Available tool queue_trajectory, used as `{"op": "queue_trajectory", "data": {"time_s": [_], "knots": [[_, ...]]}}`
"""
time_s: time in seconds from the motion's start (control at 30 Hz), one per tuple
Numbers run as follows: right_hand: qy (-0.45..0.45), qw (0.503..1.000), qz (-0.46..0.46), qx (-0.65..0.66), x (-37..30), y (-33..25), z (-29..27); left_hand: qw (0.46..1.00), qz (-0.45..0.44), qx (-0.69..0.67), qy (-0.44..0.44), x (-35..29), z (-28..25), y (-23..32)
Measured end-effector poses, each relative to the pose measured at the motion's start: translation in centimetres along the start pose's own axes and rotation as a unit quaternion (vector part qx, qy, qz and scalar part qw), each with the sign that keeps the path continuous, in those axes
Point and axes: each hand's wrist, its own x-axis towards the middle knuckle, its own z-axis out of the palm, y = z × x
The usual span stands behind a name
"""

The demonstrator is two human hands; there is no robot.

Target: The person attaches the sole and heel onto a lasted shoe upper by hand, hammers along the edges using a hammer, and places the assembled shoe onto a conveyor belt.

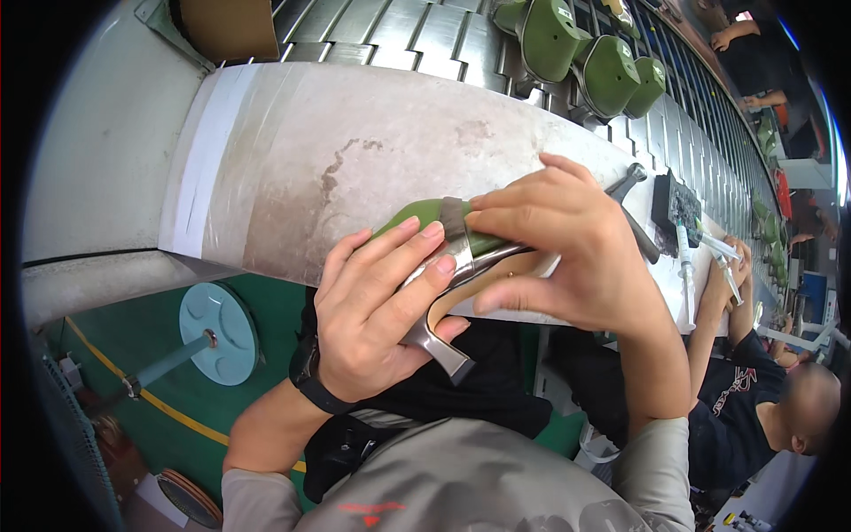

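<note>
Over the near edge of the pale worktable I hold a green shoe last (418,213). A shiny dark grey strap (452,215) crosses it, and a curved band (441,351), dark outside and tan inside, sticks out toward me. My left hand (377,306), with a black watch on its wrist, wraps round the last with its fingers spread over the strap and its thumb below. On the other side, my right hand (558,239) has its fingers on the upper face and its thumb near the tan underside. Both hands hide much of the last.
A metal hand tool with dark handles (636,217) lies right of my right hand, beside a black block (675,208). At far right, a person's hand (737,266) is near white slender tools. Beyond the worktable, several green lasts (612,75) stand on a slatted metal conveyor (390,40). A blue stool (219,332) stands lower left.
</note>
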Motion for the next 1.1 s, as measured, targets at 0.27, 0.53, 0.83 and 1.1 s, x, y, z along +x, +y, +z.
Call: {"op": "queue_trajectory", "data": {"time_s": [0.27, 0.53, 0.83, 1.1], "knots": [[0.027, 0.997, -0.065, -0.022, -0.2, 0.3, 1.2, 1.0, -0.001, -0.003, 0.001, -0.3, 0.1, 0.0], [-0.005, 0.999, -0.04, -0.011, 0.0, -0.1, 0.7, 1.0, -0.007, -0.003, -0.008, -0.9, 0.3, 0.1], [-0.166, 0.976, 0.129, 0.05, 4.1, -2.4, -0.7, 1.0, 0.008, 0.006, 0.012, -2.2, 1.3, -0.2], [0.068, 0.984, 0.043, -0.161, -1.0, -1.4, 0.3, 0.994, -0.047, 0.101, 0.018, -2.0, 4.7, 2.2]]}}
